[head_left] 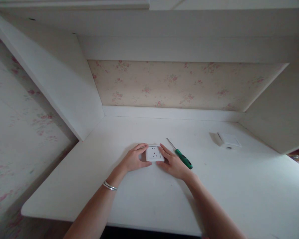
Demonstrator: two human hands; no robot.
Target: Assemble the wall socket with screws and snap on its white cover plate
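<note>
A white wall socket plate [153,153] lies face up on the white desk [149,196], its plug holes showing. My left hand [134,159] grips its left edge with thumb and fingers curled round it. My right hand [173,162] holds its right edge the same way. A silver bangle [109,186] sits on my left wrist. A green-handled screwdriver [181,156] lies on the desk just beyond my right hand, its metal tip pointing to the back left.
A second white square plate [228,140] rests at the back right of the desk. White side panels and a floral-papered back wall [179,84] enclose the desk on three sides. A shelf [189,43] overhangs above.
</note>
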